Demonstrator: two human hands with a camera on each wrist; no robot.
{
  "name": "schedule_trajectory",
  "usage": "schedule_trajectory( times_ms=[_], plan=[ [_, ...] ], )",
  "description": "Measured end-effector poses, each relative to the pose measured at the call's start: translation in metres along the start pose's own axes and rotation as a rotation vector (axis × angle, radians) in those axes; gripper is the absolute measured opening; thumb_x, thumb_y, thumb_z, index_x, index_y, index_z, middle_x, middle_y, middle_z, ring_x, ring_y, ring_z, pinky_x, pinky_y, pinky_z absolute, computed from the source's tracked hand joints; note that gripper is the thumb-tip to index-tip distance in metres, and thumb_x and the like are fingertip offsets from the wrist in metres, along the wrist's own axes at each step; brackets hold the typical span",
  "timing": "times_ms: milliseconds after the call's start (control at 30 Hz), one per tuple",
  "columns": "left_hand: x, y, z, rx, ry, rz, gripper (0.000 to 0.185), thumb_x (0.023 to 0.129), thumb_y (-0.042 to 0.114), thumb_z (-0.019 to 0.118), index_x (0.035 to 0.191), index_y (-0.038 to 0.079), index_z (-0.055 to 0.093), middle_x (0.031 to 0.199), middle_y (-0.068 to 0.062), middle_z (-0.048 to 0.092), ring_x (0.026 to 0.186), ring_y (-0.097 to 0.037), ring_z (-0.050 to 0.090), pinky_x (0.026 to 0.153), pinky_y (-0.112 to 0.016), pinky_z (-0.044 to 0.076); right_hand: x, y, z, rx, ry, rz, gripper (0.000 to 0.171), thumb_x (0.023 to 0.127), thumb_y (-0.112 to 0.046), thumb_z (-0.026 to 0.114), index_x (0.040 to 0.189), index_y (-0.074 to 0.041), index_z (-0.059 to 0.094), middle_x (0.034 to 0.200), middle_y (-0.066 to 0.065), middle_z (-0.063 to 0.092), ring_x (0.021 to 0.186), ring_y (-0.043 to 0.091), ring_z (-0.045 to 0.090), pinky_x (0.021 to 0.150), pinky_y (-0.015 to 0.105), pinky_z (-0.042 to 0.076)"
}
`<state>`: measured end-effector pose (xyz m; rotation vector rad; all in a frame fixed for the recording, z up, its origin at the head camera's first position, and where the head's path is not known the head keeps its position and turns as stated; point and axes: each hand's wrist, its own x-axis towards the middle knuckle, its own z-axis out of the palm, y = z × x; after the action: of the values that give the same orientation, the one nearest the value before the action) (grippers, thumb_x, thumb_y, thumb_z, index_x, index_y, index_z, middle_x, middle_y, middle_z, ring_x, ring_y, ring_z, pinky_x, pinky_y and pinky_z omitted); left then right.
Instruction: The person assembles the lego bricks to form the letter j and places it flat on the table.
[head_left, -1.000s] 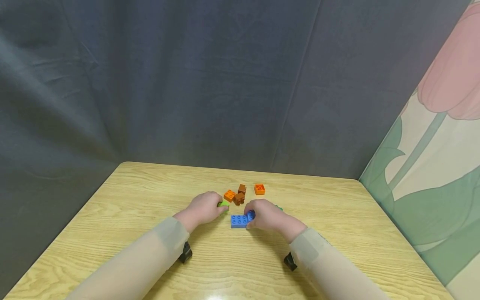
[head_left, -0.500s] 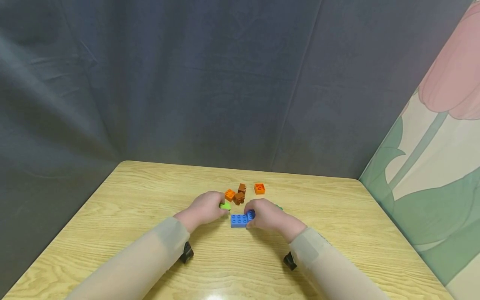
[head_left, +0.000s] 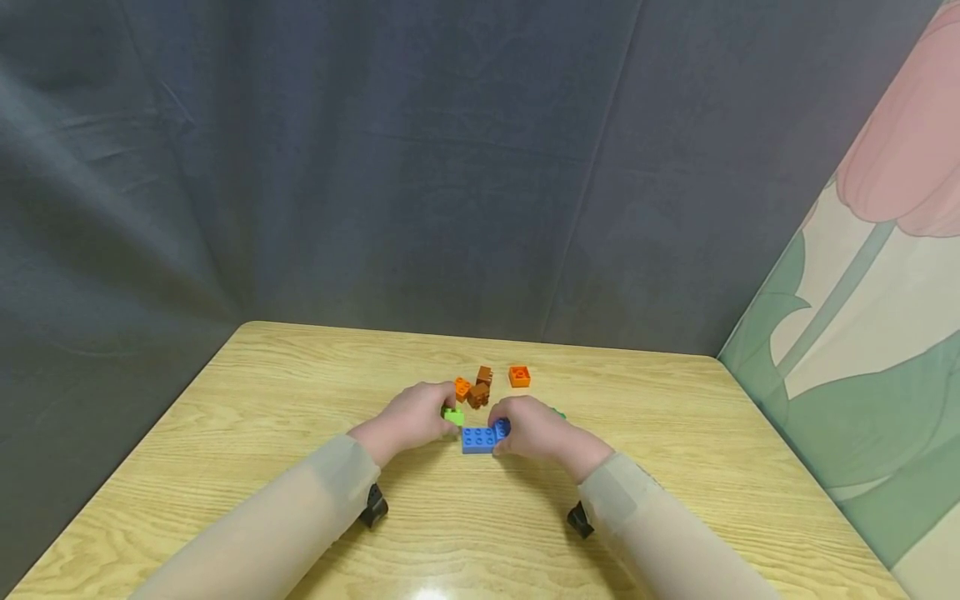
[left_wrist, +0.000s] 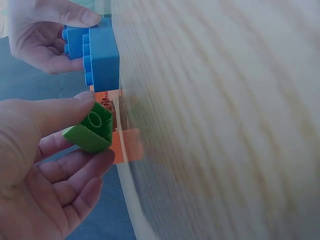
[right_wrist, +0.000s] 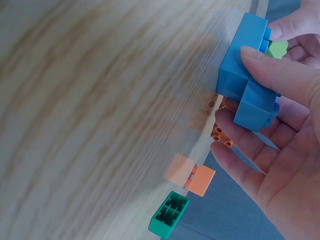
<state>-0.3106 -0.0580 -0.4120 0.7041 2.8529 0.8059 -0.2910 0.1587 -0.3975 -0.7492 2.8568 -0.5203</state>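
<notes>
The green brick (left_wrist: 91, 131) is small, hard plastic, surely light and a little slippery; its flat sides look best for gripping. The left hand (head_left: 411, 418) pinches it just left of the blue brick (head_left: 480, 438), which the right hand (head_left: 534, 433) holds on the wooden table (head_left: 675, 450). Orange bricks (head_left: 519, 377) lie farther, before a grey curtain (head_left: 375, 167).
</notes>
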Motion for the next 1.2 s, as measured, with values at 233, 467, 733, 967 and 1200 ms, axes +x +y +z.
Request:
schedule_trajectory(
  times_ms=[233, 467, 733, 967, 1200],
  plan=[
    [-0.0006, 0.0008, 0.0, -0.086, -0.051, 0.029, 0.047, 0.084, 0.014, 0.081, 0.125, 0.011, 0.059, 0.104, -0.001, 0.061, 0.089, -0.017, 0.057, 0.081, -0.037, 0.047, 0.0005, 0.0003, -0.0012, 0.002, -0.006, 0.007, 0.029, 0.077, -0.013, 0.086, 0.103, -0.011, 0.072, 0.096, -0.003, 0.065, 0.08, 0.015, 0.055, 0.078, 0.036, 0.048],
    [-0.0046, 0.0043, -0.0006, -0.068, -0.07, 0.059, 0.046, 0.085, 0.013, 0.08, 0.128, 0.008, 0.063, 0.13, -0.008, 0.058, 0.123, -0.028, 0.052, 0.102, -0.046, 0.04, 0.0008, 0.0001, -0.0016, 0.006, -0.012, 0.009, 0.029, 0.077, -0.014, 0.086, 0.102, -0.011, 0.072, 0.095, -0.003, 0.065, 0.079, 0.015, 0.054, 0.078, 0.036, 0.047],
    [-0.0063, 0.0056, 0.0005, -0.101, -0.081, 0.118, 0.043, 0.082, 0.015, 0.082, 0.121, 0.009, 0.065, 0.11, 0.002, 0.059, 0.095, -0.016, 0.054, 0.088, -0.037, 0.045, 0.0003, 0.0012, -0.0008, 0.014, -0.014, 0.005, 0.027, 0.078, -0.012, 0.085, 0.102, -0.01, 0.072, 0.092, -0.004, 0.064, 0.077, 0.015, 0.054, 0.075, 0.036, 0.047],
    [-0.0057, 0.0058, 0.0032, -0.096, -0.074, 0.136, 0.043, 0.082, 0.016, 0.083, 0.12, 0.011, 0.064, 0.111, 0.004, 0.058, 0.096, -0.013, 0.054, 0.089, -0.035, 0.045, 0.0017, 0.0018, 0.0001, 0.012, -0.011, 0.012, 0.028, 0.077, -0.013, 0.086, 0.101, -0.011, 0.072, 0.092, -0.004, 0.064, 0.077, 0.015, 0.054, 0.077, 0.036, 0.047],
    [-0.0063, 0.0096, 0.005, -0.096, -0.08, 0.146, 0.042, 0.08, 0.014, 0.084, 0.117, 0.012, 0.063, 0.109, 0.005, 0.056, 0.092, -0.014, 0.054, 0.085, -0.033, 0.045, 0.003, 0.0033, 0.0022, 0.013, -0.002, 0.013, 0.028, 0.077, -0.013, 0.086, 0.101, -0.011, 0.072, 0.091, -0.004, 0.064, 0.076, 0.015, 0.054, 0.076, 0.036, 0.048]
  ],
)
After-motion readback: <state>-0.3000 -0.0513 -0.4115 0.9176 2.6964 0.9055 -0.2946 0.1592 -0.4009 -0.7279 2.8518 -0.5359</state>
